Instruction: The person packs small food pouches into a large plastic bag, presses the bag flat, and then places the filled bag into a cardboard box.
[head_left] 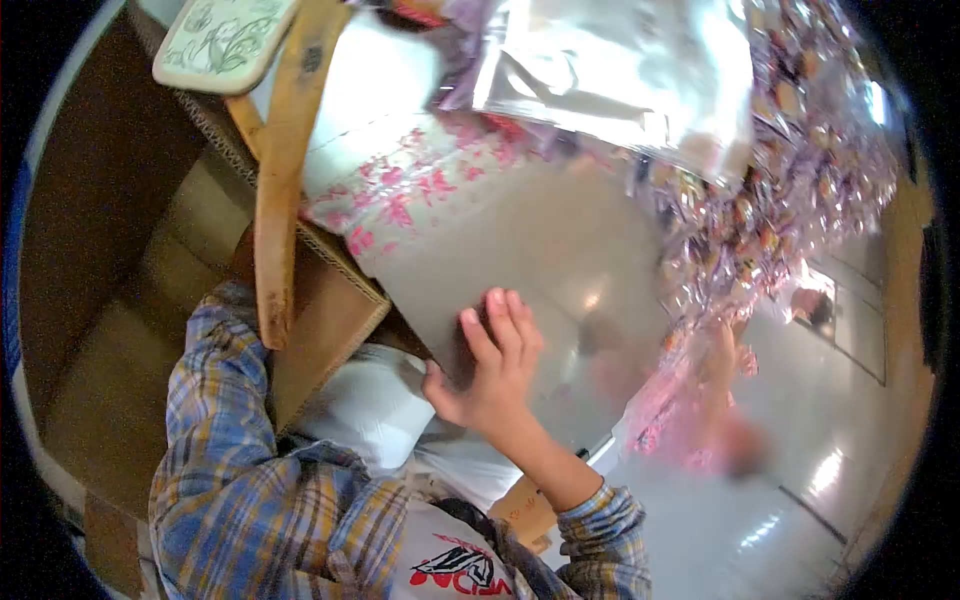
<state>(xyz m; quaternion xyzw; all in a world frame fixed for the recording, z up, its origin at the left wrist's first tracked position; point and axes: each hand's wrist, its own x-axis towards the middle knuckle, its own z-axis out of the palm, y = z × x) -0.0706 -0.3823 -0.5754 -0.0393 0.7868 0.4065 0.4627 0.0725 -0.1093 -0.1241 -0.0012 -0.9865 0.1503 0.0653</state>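
Observation:
My right hand (495, 365) lies palm down at the near edge of a smooth grey flat surface (500, 240). Its fingers are slightly spread, and nothing shows in them. On the left, my plaid-sleeved arm reaches down into an open cardboard box (325, 325). Only a shaded bit of my left hand (243, 258) seems to show behind a curved wooden bar (285, 200); its fingers and anything they hold are hidden. Beyond the grey surface, a shiny silver foil bag (610, 75) rests beside a heap of small clear-wrapped packets (780, 180).
A pale green, leaf-patterned lid or pad (220, 40) sits at top left by the wooden bar. Pink-flowered sheeting (400, 195) covers part of the worktop. At right, a blurred arm of another person (718, 385) is near pink plastic (665, 415).

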